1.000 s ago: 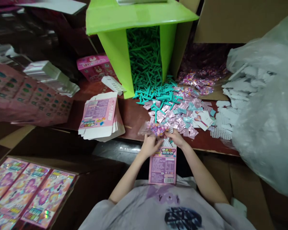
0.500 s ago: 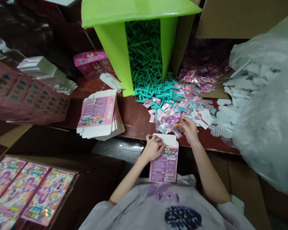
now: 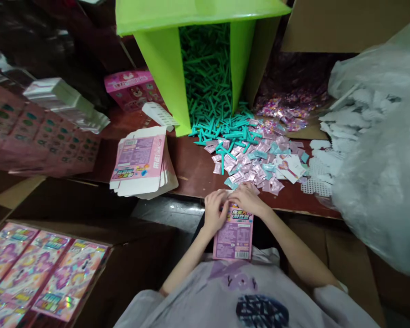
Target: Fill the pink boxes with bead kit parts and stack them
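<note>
A pink carton (image 3: 233,237) with purple print stands against my shirt, its top end toward the table. My left hand (image 3: 215,210) grips the carton's upper left edge with bent fingers. At the carton's top end my right hand (image 3: 248,199) is closed, fingertips close to the left hand's. What those fingers pinch is hidden, and the carton's opening is covered by both hands. Just beyond lie small pink and blue sachets (image 3: 256,168) and a heap of green plastic pens or sticks (image 3: 225,125). White cards (image 3: 289,167) with a printed picture lie on the sachets.
Flat pink cartons (image 3: 138,159) are stacked to the left on the brown table (image 3: 187,168). A bright green box (image 3: 164,68) holds the green pieces. At the right are bead bags (image 3: 287,111), white pegboards (image 3: 317,173) and a large plastic bag (image 3: 379,182). Finished-looking boxes (image 3: 68,278) fill a carton lower left.
My right hand has moved left and down from the sachets to the carton's top. The bag of colourful beads it held is out of sight. My left hand stays on the carton.
</note>
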Tool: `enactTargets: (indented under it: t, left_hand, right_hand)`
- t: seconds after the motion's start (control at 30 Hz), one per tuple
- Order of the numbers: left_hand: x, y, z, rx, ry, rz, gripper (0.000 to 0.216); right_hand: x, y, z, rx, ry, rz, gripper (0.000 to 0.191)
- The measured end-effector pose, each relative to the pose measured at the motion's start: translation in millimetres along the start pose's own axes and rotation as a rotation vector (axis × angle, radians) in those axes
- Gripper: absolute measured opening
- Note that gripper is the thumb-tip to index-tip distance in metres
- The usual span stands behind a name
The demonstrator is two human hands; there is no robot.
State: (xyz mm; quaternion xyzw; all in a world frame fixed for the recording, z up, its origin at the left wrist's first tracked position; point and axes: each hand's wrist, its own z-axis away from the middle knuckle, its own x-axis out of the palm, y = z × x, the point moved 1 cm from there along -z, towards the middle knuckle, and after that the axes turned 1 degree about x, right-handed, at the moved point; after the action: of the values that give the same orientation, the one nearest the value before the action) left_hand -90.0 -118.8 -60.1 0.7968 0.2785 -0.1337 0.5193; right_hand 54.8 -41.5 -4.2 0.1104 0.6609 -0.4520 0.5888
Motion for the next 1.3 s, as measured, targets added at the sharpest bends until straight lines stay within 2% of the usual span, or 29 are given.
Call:
enactTargets:
  t: [0.07,0.1,0.23,0.3,0.4,0.47,0.5,0.57,0.6,0.67,0.7,0.77,0.87,0.93,0.97,1.07,1.17,1.3]
  left_hand:
    - [-5.3,0.2,-7.5,0.025,-0.161,-0.079,0.024]
    - [-9.0,0.2,-10.9,0.038,-0.226,-0.116,0.022]
    - [-26.3,-1.0,-17.4,0.150,-0.415,-0.201,0.024]
    - [-31.8,-6.3,-17.0,0.224,-0.430,-0.213,0.025]
    - [-27.9,-19.6,-12.3,0.367,-0.298,-0.129,0.030]
    - [-17.8,-26.1,-4.2,0.393,-0.169,0.015,0.034]
    - [-12.2,-27.5,0.8,0.338,-0.068,0.090,0.034]
    - [-1.7,-26.0,10.8,0.103,0.113,0.237,0.033]
    - [2.7,-23.3,14.6,-0.043,0.178,0.317,0.033]
    - [9.2,-15.6,18.1,-0.315,0.220,0.513,0.037]
    - [11.0,-11.4,17.7,-0.417,0.217,0.618,0.040]
    - [12.6,-4.8,14.7,-0.584,0.204,0.810,0.048]
    - [13.2,-1.2,11.5,-0.748,0.048,0.972,0.062]
    - [12.9,-1.0,13.2,-0.765,-0.017,0.978,0.060]
    - [12.6,-0.5,15.0,-0.738,-0.022,0.964,0.050]
    - [13.5,4.2,20.4,-0.540,-0.002,0.967,0.018]
    - [17.7,8.6,24.1,-0.391,0.027,0.920,0.019]
    - [20.4,10.2,30.3,-0.397,0.078,0.803,0.020]
  right_hand:
    - [-2.4,-5.4,7.0,-0.043,0.059,0.063,0.025]
    - [-3.1,-6.0,12.6,-0.034,0.142,0.065,0.024]
    - [8.8,-4.0,46.6,0.180,0.682,-0.029,0.025]
    - [24.4,-7.4,61.3,0.259,0.839,-0.125,0.019]
    - [46.0,-17.3,69.4,0.274,0.864,-0.355,0.009]
    - [53.6,-23.6,71.2,0.277,0.916,-0.515,0.023]
    - [55.4,-26.0,72.7,0.281,0.954,-0.589,0.028]
    - [56.6,-27.9,76.7,0.304,1.016,-0.768,0.018]
    - [56.5,-27.1,78.8,0.334,1.032,-0.889,0.015]
    - [55.1,-22.5,81.7,0.397,1.032,-1.161,0.045]
    - [53.8,-19.5,82.1,0.409,1.008,-1.288,0.053]
    - [50.3,-13.9,81.6,0.401,0.911,-1.472,0.050]
    - [46.0,-10.6,82.8,0.415,0.785,-1.541,0.031]
    - [45.4,-12.0,86.9,0.429,0.766,-1.516,0.022]
    - [45.8,-13.2,89.5,0.425,0.766,-1.479,0.019]
    - [49.7,-14.1,96.1,0.437,0.793,-1.257,0.018]
    - [57.5,-9.7,98.2,0.441,0.837,-1.061,0.016]
    - [67.1,-0.7,103.5,0.464,0.796,-1.067,0.022]
